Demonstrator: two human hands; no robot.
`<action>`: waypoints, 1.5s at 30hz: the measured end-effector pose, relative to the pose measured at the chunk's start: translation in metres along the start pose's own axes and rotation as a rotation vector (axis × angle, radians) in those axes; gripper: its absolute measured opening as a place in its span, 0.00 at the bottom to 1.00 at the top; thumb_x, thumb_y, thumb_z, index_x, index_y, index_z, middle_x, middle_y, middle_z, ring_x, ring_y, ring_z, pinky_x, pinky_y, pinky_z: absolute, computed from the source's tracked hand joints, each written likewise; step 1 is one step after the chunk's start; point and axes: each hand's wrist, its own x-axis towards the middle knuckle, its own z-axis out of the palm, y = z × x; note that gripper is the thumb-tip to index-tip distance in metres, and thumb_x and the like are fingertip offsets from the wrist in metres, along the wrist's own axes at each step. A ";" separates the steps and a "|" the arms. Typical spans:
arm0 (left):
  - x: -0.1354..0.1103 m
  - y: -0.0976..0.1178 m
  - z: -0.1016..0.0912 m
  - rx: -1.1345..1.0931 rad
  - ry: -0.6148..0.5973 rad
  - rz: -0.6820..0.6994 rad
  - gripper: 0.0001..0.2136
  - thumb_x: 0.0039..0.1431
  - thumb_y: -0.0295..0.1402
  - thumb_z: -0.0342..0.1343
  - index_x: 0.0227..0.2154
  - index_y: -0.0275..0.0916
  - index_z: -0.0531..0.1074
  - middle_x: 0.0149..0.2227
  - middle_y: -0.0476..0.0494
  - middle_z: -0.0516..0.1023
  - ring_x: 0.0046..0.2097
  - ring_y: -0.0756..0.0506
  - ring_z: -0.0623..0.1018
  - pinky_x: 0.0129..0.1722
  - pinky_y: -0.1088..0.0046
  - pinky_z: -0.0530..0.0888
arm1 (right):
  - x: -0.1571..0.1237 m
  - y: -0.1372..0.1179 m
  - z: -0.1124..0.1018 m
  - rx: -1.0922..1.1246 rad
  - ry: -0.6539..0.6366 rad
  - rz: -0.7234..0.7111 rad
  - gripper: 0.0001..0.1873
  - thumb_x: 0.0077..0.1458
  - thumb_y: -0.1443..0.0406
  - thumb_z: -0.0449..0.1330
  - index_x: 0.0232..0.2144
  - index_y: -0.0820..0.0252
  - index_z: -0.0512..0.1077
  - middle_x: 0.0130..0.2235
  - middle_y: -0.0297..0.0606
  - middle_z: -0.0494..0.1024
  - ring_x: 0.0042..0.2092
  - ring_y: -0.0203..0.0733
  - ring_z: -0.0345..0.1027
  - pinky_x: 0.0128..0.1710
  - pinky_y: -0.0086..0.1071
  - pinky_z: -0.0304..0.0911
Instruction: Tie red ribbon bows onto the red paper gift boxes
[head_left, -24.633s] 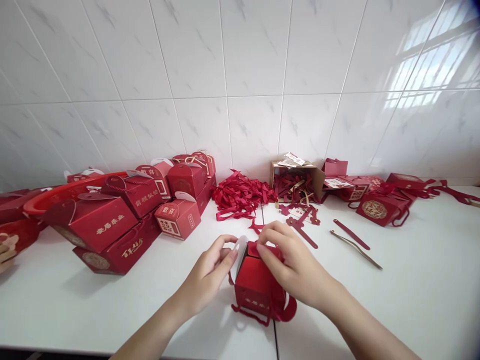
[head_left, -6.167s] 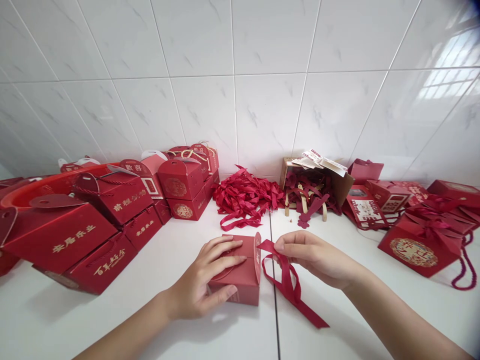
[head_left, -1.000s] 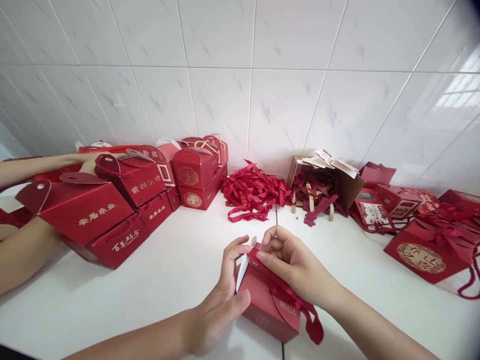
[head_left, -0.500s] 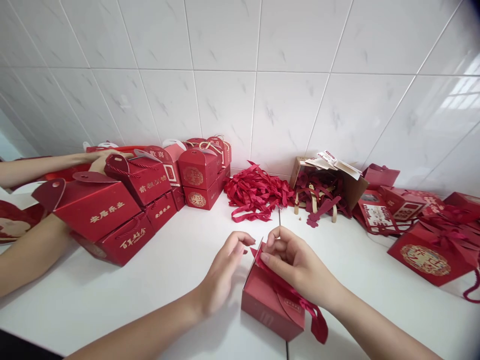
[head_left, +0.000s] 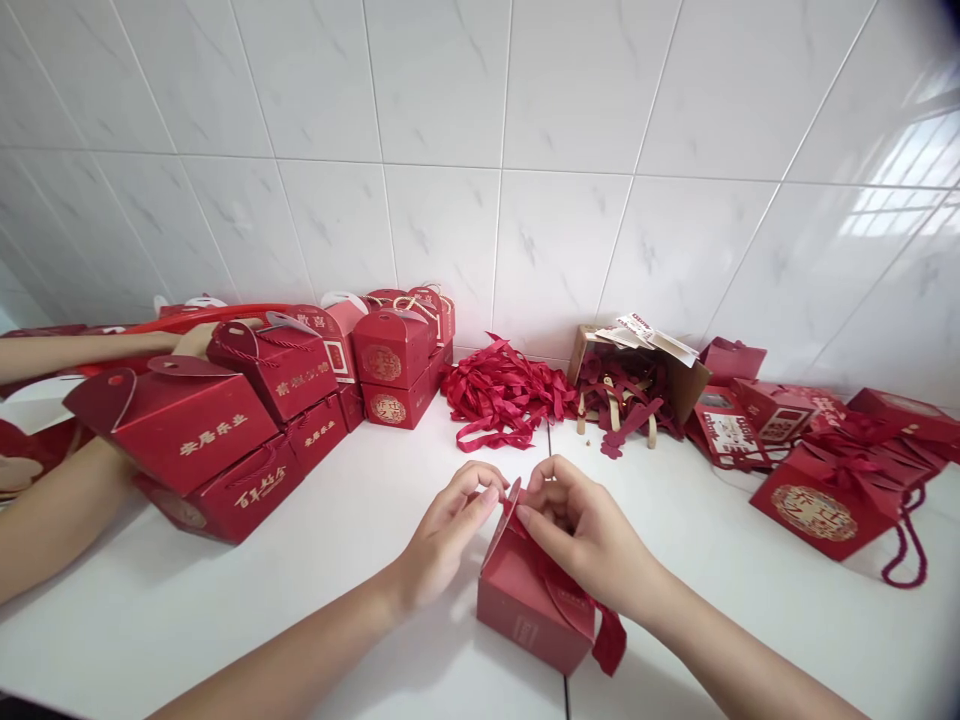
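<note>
A small red gift box (head_left: 531,632) stands on the white table in front of me, its top flap raised. A dark red ribbon (head_left: 612,640) runs along its top, with one end hanging over the right side. My left hand (head_left: 450,525) is at the flap's left face, thumb and fingertips pinched on the ribbon's short end there. On the flap's other side, my right hand (head_left: 589,525) is closed on the ribbon close to the flap; its curled fingers partly hide the box top.
Stacked red gift boxes (head_left: 240,430) stand at left, where another person's arms (head_left: 67,515) reach in. By the tiled wall lie a heap of red ribbons (head_left: 506,390) and an open carton (head_left: 686,385) of dark red strips. A finished-looking ribboned box (head_left: 817,510) sits at right.
My left fingertips have come in to the flap and closed on the ribbon end poking out there. My right hand keeps its hold. The view has shifted slightly.
</note>
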 end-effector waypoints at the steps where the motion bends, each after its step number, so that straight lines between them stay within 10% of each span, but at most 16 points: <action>1: 0.000 0.001 0.000 0.007 -0.004 -0.001 0.12 0.64 0.41 0.44 0.30 0.40 0.64 0.39 0.46 0.65 0.43 0.46 0.67 0.45 0.71 0.62 | 0.000 0.001 0.001 -0.002 -0.008 0.002 0.05 0.58 0.66 0.54 0.35 0.56 0.58 0.27 0.28 0.70 0.25 0.31 0.55 0.25 0.27 0.51; 9: 0.001 0.001 -0.001 0.147 0.050 0.007 0.09 0.60 0.38 0.50 0.28 0.40 0.66 0.43 0.44 0.67 0.48 0.44 0.69 0.49 0.68 0.64 | 0.001 0.001 0.001 -0.025 0.048 -0.025 0.05 0.59 0.63 0.54 0.35 0.56 0.60 0.31 0.33 0.73 0.29 0.34 0.64 0.27 0.29 0.57; 14: 0.016 -0.022 -0.047 0.688 0.282 -0.010 0.07 0.50 0.35 0.60 0.21 0.40 0.70 0.42 0.40 0.71 0.52 0.32 0.64 0.56 0.50 0.54 | -0.013 -0.026 -0.041 -0.294 0.290 -0.179 0.07 0.57 0.60 0.57 0.31 0.55 0.65 0.42 0.40 0.74 0.45 0.44 0.67 0.42 0.36 0.64; 18: 0.026 -0.030 -0.071 0.812 0.463 0.003 0.06 0.52 0.33 0.56 0.22 0.39 0.69 0.38 0.40 0.69 0.56 0.29 0.58 0.57 0.45 0.46 | -0.032 -0.037 -0.078 -0.633 0.116 0.046 0.12 0.56 0.54 0.58 0.26 0.54 0.71 0.29 0.38 0.75 0.33 0.44 0.68 0.32 0.36 0.63; 26: 0.008 -0.020 -0.010 0.029 -0.134 -0.206 0.12 0.61 0.46 0.49 0.34 0.42 0.60 0.33 0.51 0.65 0.31 0.51 0.67 0.31 0.75 0.66 | -0.026 -0.007 -0.067 -0.708 -0.125 0.343 0.20 0.51 0.47 0.58 0.22 0.57 0.70 0.29 0.40 0.76 0.29 0.44 0.67 0.25 0.34 0.56; 36: 0.016 -0.025 -0.006 -0.388 0.076 -0.492 0.12 0.59 0.41 0.54 0.28 0.38 0.64 0.26 0.51 0.69 0.25 0.53 0.68 0.23 0.79 0.61 | 0.008 0.033 -0.058 0.034 0.018 0.218 0.21 0.53 0.48 0.57 0.26 0.59 0.61 0.23 0.29 0.65 0.25 0.32 0.59 0.23 0.27 0.54; 45: 0.026 -0.030 -0.038 -0.377 0.170 -0.496 0.15 0.57 0.37 0.51 0.18 0.39 0.57 0.12 0.58 0.50 0.15 0.55 0.51 0.15 0.79 0.53 | -0.005 0.029 -0.156 -0.198 -0.063 0.300 0.19 0.52 0.51 0.60 0.25 0.58 0.62 0.21 0.29 0.65 0.23 0.31 0.53 0.22 0.27 0.46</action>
